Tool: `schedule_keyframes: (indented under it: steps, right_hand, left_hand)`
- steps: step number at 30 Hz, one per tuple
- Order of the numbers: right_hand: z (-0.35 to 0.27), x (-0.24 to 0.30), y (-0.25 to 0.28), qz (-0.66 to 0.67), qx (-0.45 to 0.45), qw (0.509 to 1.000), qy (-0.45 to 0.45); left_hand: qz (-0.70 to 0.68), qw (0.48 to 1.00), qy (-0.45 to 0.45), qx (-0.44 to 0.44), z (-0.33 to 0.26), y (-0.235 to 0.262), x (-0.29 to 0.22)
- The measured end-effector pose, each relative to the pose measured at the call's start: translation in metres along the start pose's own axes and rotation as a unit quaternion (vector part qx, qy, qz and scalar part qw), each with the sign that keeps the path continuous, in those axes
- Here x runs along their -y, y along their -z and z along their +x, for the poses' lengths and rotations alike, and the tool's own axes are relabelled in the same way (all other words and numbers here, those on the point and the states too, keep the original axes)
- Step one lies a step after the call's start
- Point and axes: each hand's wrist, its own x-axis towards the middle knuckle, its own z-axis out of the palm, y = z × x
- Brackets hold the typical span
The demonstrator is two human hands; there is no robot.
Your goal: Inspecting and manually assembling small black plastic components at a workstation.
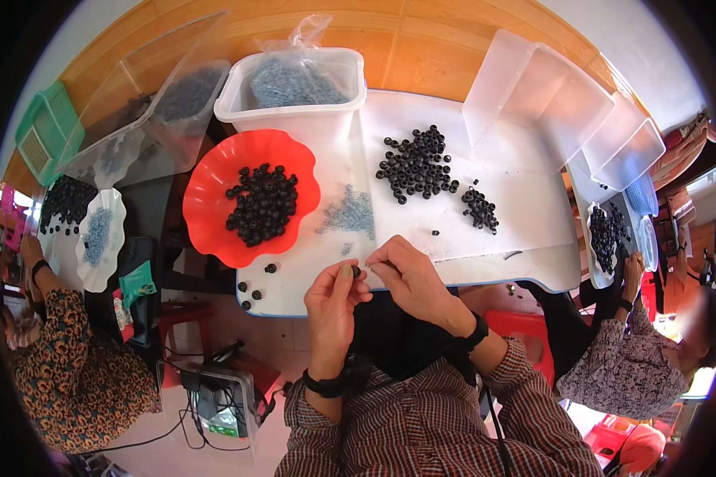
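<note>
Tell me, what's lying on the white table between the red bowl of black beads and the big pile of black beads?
In the head view, a small heap of grey-blue bits lies on the white table between the red bowl and the big pile of black beads.

White table (525, 211) with red bowl (207, 187), clear tub (294, 119), black bead heaps (418, 163), perhaps small bluish parts (350, 215).

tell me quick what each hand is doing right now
Left hand: closed, pinching a small black bead at the fingertips.
Right hand: fingers pinched together next to the bead; what they hold cannot be told.
</note>
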Motion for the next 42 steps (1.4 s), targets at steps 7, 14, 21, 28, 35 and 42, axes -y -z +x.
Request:
schedule_keyframes:
  steps: [7, 14, 21, 28, 35, 42]
  right_hand:
    - [-0.008, 0.003, 0.006, 0.000, 0.020, 0.999, 0.027]
    - [-0.010, -0.001, 0.010, -0.008, 0.032, 0.999, 0.023]
    - [-0.010, -0.001, 0.015, -0.005, 0.053, 0.999, 0.000]
    - [-0.011, -0.001, 0.016, 0.022, 0.058, 0.998, -0.021]
    - [-0.013, -0.001, 0.014, 0.008, 0.035, 0.999, -0.026]
    - [-0.027, 0.000, 0.006, -0.001, -0.034, 0.999, -0.039]
  left_hand:
    - [0.012, 0.999, -0.026, 0.036, 0.002, -0.002, 0.008]
    - [0.044, 0.997, -0.042, 0.052, 0.002, 0.000, 0.012]
    - [0.096, 0.992, -0.059, 0.061, 0.001, -0.001, 0.012]
    - [0.076, 0.993, -0.056, 0.065, 0.002, 0.000, 0.016]
    - [0.072, 0.993, -0.044, 0.077, 0.001, -0.003, 0.019]
    - [0.014, 0.996, -0.012, 0.084, 0.002, -0.006, 0.026]
